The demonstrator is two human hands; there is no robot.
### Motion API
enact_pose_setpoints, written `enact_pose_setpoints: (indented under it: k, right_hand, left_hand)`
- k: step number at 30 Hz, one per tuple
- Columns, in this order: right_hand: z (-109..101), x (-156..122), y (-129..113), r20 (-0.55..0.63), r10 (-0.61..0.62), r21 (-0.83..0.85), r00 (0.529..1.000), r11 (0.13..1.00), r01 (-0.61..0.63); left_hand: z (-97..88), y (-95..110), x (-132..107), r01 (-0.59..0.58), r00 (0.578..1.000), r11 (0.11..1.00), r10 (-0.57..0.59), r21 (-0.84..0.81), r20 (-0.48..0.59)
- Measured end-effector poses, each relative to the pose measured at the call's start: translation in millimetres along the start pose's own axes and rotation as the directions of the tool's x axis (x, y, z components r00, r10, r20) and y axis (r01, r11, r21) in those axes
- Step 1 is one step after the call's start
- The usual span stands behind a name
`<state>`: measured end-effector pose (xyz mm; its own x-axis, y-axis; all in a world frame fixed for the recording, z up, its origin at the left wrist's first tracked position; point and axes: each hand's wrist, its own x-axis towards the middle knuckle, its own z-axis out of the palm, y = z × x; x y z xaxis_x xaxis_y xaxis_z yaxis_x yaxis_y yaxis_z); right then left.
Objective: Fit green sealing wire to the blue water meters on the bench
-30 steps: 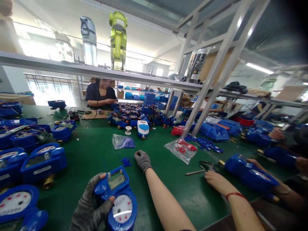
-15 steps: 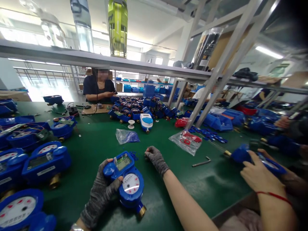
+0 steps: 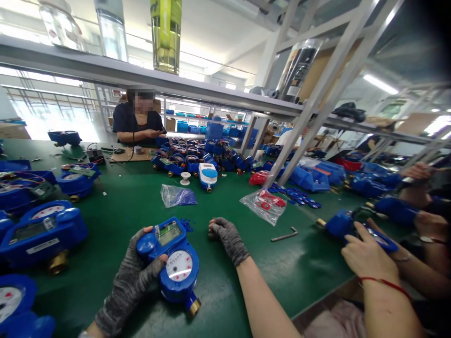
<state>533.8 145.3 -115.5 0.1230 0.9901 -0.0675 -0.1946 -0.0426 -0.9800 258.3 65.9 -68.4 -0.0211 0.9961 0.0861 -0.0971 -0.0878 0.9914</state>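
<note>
My left hand [image 3: 136,277], in a grey fingerless glove, grips a blue water meter [image 3: 176,265] by its side, thumb on top. The meter has a small display window [image 3: 168,234], a white round dial and a brass threaded end pointing toward me. Just beyond it lies a scatter of tiny blue pieces [image 3: 186,225]. To the right of these, my right hand [image 3: 227,238], gloved the same way, rests over the green table with fingers curled together. Whatever its fingertips may hold is too small to make out.
More blue meters [image 3: 42,230] crowd the left side. Ahead lie a plastic bag [image 3: 179,195], a white spool [image 3: 185,178], a bag of red rings [image 3: 266,205] and a hex key [image 3: 284,234]. A co-worker's hand [image 3: 369,253] works at the right, below a shelf [image 3: 211,91].
The view has turned a little, so most things sit farther left. Digits now show in the held meter's display. Both my hands keep nearly the same pose.
</note>
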Motion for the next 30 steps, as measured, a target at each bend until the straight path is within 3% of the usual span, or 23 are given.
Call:
enact_pose_setpoints:
  k: [6,12,16,21,25,30]
  right_hand:
    - [6.5,-10.3,-14.6,0.048,-0.081,0.018,0.996,0.997,0.08]
    - [43.1,-45.5,-55.5,0.238,-0.258,-0.084,0.936,0.955,0.285]
    - [62.3,-64.8,-66.9,0.374,-0.251,-0.208,0.893,0.915,0.344]
    - [62.6,-68.0,-66.6,0.45,-0.204,-0.394,0.87,0.829,0.398]
    - [69.1,-69.5,-71.1,0.424,-0.2,-0.577,0.883,0.692,0.434]
    - [85.5,-76.0,-72.6,0.341,-0.304,-0.828,0.89,0.351,0.437]
  left_hand:
    - [-0.9,-3.2,-0.5,-0.017,1.0,1.0,0.017,-0.015,0.013]
    - [0.1,-4.7,1.2,-0.018,1.0,1.0,0.018,-0.018,0.016]
    - [0.3,-2.2,0.9,-0.021,0.999,0.999,0.022,-0.03,0.031]
    - [0.6,-0.9,0.3,-0.025,0.999,1.0,0.025,-0.013,0.024]
    - [0.4,0.4,0.1,-0.024,0.999,1.0,0.025,-0.019,0.038]
    - [-1.2,-0.8,1.4,-0.044,0.998,0.999,0.043,0.003,0.042]
